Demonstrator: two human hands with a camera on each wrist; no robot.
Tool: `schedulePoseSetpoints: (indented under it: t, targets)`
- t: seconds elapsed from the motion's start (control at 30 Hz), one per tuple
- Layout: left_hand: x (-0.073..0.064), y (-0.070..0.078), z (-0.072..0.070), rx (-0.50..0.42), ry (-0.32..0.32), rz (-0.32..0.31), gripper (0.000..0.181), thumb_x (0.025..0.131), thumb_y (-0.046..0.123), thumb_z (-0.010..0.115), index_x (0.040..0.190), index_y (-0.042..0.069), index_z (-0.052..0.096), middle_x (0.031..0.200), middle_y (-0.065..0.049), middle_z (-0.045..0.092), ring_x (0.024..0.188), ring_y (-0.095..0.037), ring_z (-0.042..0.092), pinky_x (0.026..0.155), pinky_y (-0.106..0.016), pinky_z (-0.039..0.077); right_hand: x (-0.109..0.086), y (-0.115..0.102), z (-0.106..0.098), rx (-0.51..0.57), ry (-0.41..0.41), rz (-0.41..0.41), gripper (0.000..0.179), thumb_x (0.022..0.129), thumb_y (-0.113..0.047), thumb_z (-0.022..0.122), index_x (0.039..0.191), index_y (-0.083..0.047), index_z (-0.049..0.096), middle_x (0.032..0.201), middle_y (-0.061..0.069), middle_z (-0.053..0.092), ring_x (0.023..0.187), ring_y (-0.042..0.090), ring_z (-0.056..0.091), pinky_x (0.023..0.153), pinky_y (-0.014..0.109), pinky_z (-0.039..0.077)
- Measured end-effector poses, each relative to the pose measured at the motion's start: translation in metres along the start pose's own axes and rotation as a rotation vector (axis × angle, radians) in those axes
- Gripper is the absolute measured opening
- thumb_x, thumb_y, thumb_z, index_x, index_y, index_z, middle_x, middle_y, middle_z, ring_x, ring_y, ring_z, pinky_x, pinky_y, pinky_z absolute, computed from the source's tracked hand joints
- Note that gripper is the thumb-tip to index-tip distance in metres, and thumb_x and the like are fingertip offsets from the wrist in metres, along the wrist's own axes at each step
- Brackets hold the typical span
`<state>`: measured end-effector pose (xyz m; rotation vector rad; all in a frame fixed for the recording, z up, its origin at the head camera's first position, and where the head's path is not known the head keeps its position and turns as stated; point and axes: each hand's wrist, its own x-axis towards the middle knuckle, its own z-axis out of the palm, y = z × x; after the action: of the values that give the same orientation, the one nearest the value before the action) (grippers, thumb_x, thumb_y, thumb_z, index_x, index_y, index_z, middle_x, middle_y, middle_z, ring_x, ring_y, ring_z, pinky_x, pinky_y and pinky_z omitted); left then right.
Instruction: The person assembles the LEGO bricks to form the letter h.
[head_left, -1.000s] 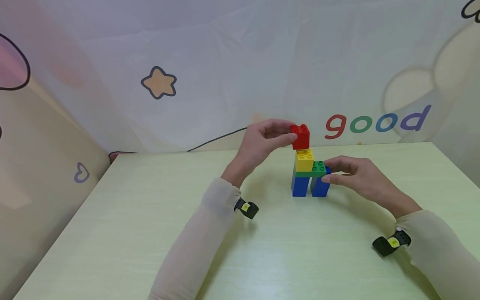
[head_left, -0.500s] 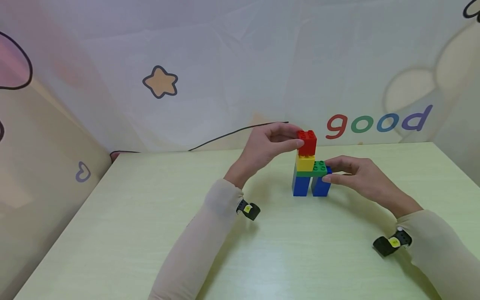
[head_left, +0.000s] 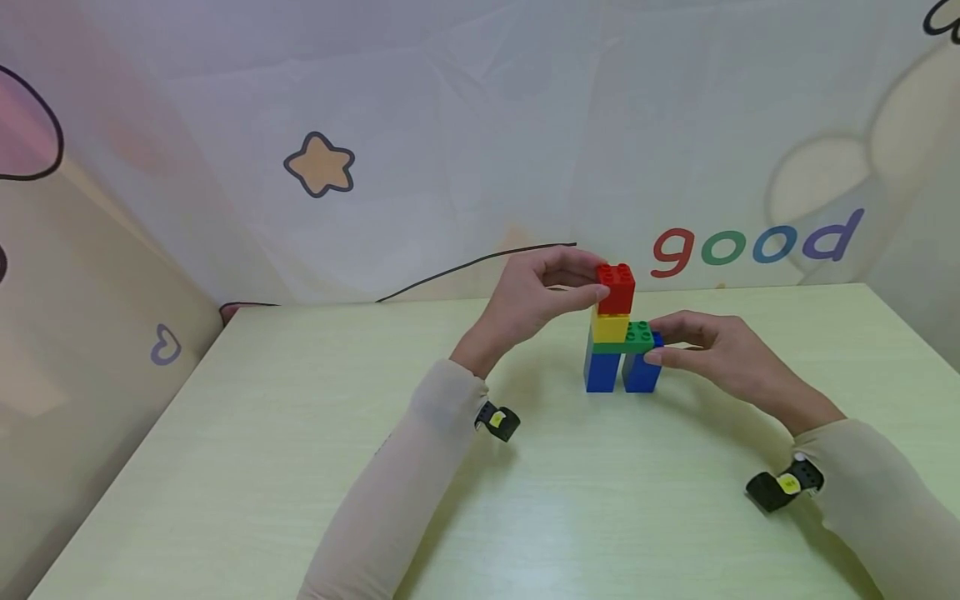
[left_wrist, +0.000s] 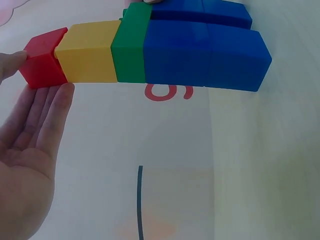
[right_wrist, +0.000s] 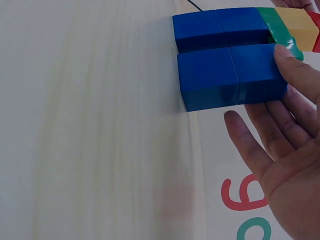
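Note:
My left hand (head_left: 517, 293) pinches a red toy building brick (head_left: 618, 293) between thumb and fingers. That brick sits on a yellow brick (head_left: 611, 329); in the left wrist view the red brick (left_wrist: 46, 61) looks slightly tilted against it. Beneath the yellow one, a green plate (head_left: 638, 335) bridges two upright blue columns, the left column (head_left: 602, 374) and the right column (head_left: 640, 377). Each column is made of two blue bricks, as the right wrist view shows. My right hand (head_left: 731, 357) holds the upper part of the right blue column (right_wrist: 210, 77), with its thumb near the green plate.
The structure stands toward the back of a pale wooden table (head_left: 300, 450). Behind it rises a printed backdrop (head_left: 465, 150) with a star and coloured letters. Each wrist carries a small black camera, one at the left cuff (head_left: 501, 422).
My left hand has moved down and slightly right, bringing the red brick from just above the yellow brick onto it. My right hand has stayed at the blue column.

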<state>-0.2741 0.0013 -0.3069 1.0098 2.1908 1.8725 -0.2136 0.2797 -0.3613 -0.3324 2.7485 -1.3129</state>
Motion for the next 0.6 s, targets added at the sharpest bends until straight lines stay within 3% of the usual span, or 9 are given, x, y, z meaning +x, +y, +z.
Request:
schedulePoseSetpoints:
  t: [0.6]
  targets:
    - [-0.0009,0.0008,0.0002,0.014,-0.007,0.031,0.034,0.095,0.006,0.08,0.128,0.001,0.072,0.115,-0.008,0.076,0.102,-0.017,0.074,0.089,-0.033,0.061,-0.0007,-0.0004,0.0006,-0.013,0.002,-0.018,0.054,0.103,-0.036,0.072,0.147,-0.006,0.06,0.142,0.022,0.063,0.135,0.046,0.056,0.106,0.069,0.047]
